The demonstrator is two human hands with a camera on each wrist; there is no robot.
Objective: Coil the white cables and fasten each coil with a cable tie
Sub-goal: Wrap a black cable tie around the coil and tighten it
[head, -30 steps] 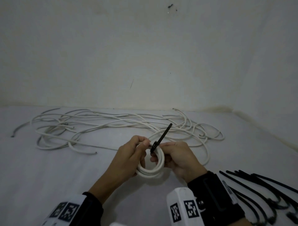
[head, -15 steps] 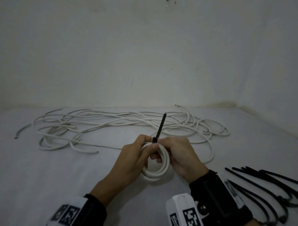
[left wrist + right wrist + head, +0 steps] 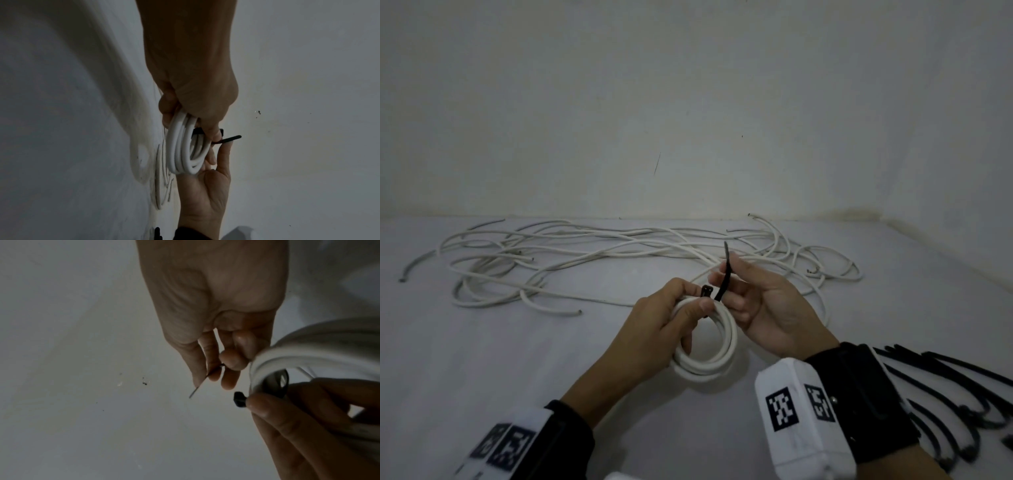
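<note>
A small coil of white cable (image 3: 717, 356) hangs from my left hand (image 3: 671, 318), whose fingers and thumb curl round its top (image 3: 180, 142). A black cable tie (image 3: 724, 274) loops around the coil there. Its head (image 3: 706, 292) sticks up beside my left thumb and shows as a dark block (image 3: 239, 400) in the right wrist view. My right hand (image 3: 753, 294) pinches the tie's tail between thumb and fingers, and the tail's tip (image 3: 194, 391) pokes out past them. The tail is outside the head.
Several loose white cables (image 3: 619, 253) sprawl across the white surface behind the hands, up to the wall. A bunch of spare black cable ties (image 3: 962, 394) lies at the right, near my right wrist.
The tie's tail and head have come apart: the head now stands by my left thumb, and my right hand has opened out and holds the tail further right.
</note>
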